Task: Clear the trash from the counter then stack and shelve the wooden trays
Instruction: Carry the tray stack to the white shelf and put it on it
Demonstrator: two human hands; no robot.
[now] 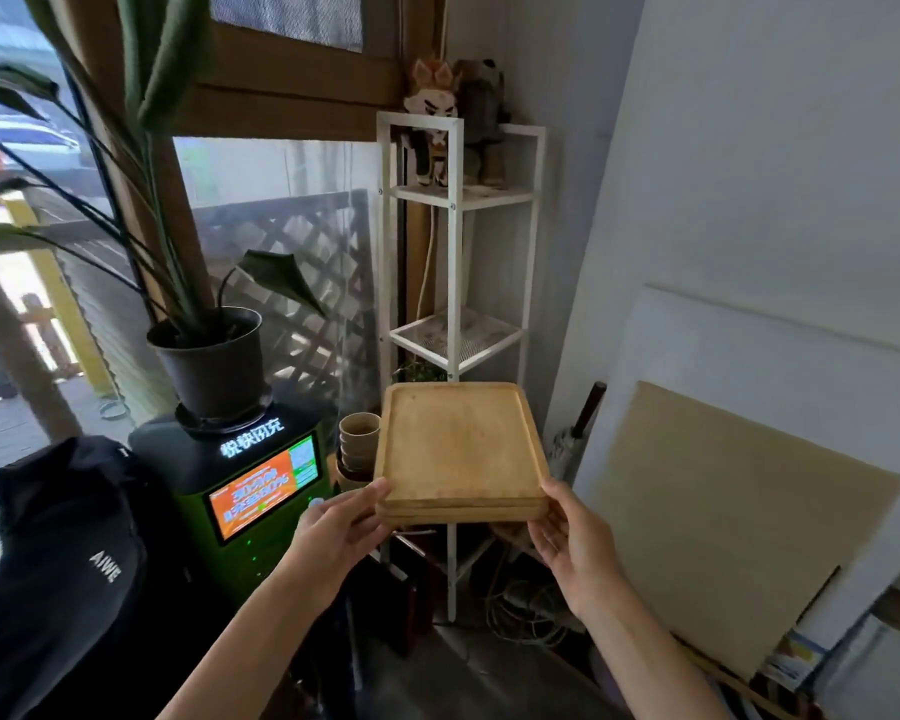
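- Trays, wooden, are stacked and held level in the air in front of a white rack, down in a corner by the window.
- At least two layers can be made out along the near edge of the stack; an exact count can't be told.
- The near-left corner is gripped by the left hand, thumb laid on top of the rim, fingers tucked under.
- The near-right corner is gripped by the right hand the same way, thumb on top, so both hands are closed on the stack.
- The stack is kept just below the rack's middle shelf, which is seen bare-topped with a speckled surface.
- Two plush toys are parked on the top shelf.
- A stack of paper cups is found just left of the trays, partly hidden by them.
- A green kiosk with a lit screen is placed further left, with a potted plant set on top.
- A dark cap is seen at the lower left.
- Pale boards are leaned against the wall on the right.
- Tangled cables are left on the floor under the rack.
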